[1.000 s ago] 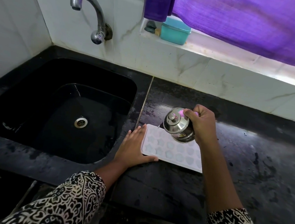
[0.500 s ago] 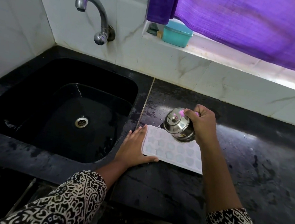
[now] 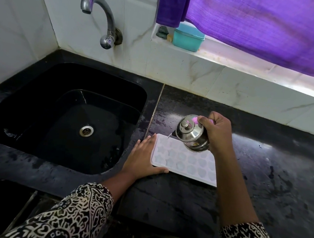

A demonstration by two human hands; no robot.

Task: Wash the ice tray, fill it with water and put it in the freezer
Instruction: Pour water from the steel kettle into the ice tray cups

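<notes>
Flat on the counter, ice tray point(image 3: 183, 158) lies between flat left hand point(image 3: 141, 160) and right hand point(image 3: 217, 133) gripping steel jug point(image 3: 190, 134)

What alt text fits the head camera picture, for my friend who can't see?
A right hand tips a steel pot, pouring water into a white ice tray on a black counter. The left hand lies flat at the tray's end, beside a sink.

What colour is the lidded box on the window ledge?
Teal; the box shows best in the head view.
</notes>
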